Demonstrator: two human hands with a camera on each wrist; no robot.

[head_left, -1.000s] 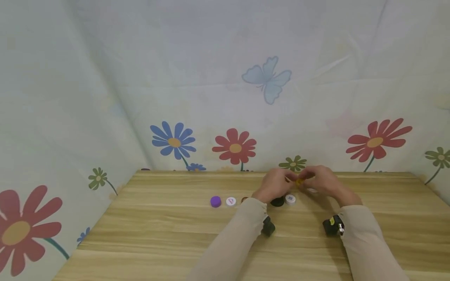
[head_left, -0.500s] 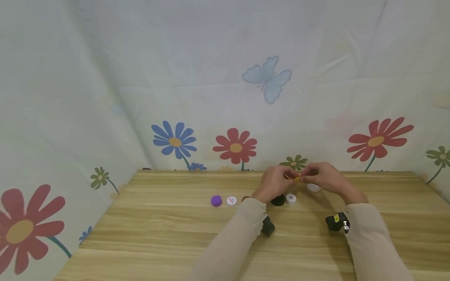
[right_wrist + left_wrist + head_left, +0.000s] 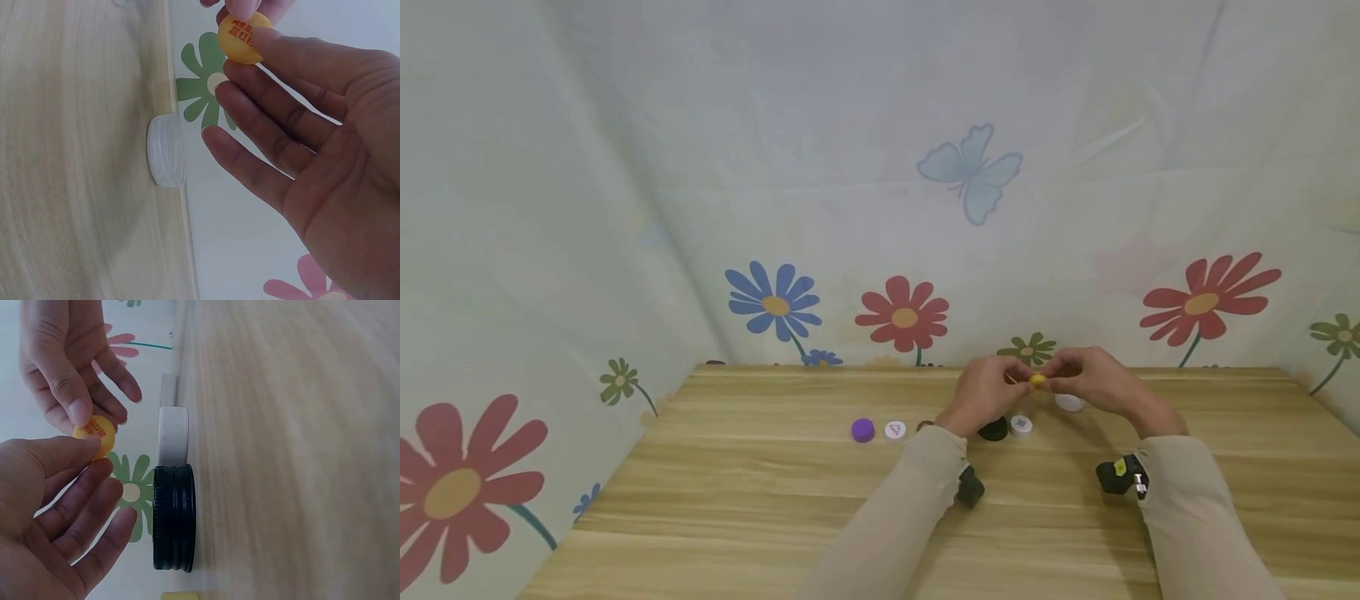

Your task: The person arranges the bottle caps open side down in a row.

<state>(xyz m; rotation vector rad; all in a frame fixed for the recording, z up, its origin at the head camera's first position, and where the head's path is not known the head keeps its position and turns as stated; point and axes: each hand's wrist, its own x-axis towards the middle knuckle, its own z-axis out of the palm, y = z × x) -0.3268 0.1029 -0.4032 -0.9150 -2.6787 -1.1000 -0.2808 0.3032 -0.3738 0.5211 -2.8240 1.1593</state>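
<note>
Both hands meet over the back of the table around one small yellow bottle cap (image 3: 1037,381) with red printing on its face. My left hand (image 3: 987,390) pinches the cap's near side between thumb and finger, as the left wrist view shows. From the other side my right hand (image 3: 1093,383) pinches it too, its remaining fingers spread loosely below in the right wrist view. The cap is held above the tabletop. Under the left hand lie a black ridged lid (image 3: 175,519) and a white cap (image 3: 173,434). A whitish ribbed cap (image 3: 165,152) lies below the right hand.
Left of the hands, a purple cap (image 3: 862,430) and a white printed cap (image 3: 895,429) lie in a row. A brown cap (image 3: 924,426) is partly hidden by the left sleeve. Behind the wooden table (image 3: 737,483) hangs a flowered cloth (image 3: 820,208).
Both hands have risen slightly, and the right hand has shifted a little right, uncovering the whitish cap beneath it. The yellow cap stays between them, now more visible.
</note>
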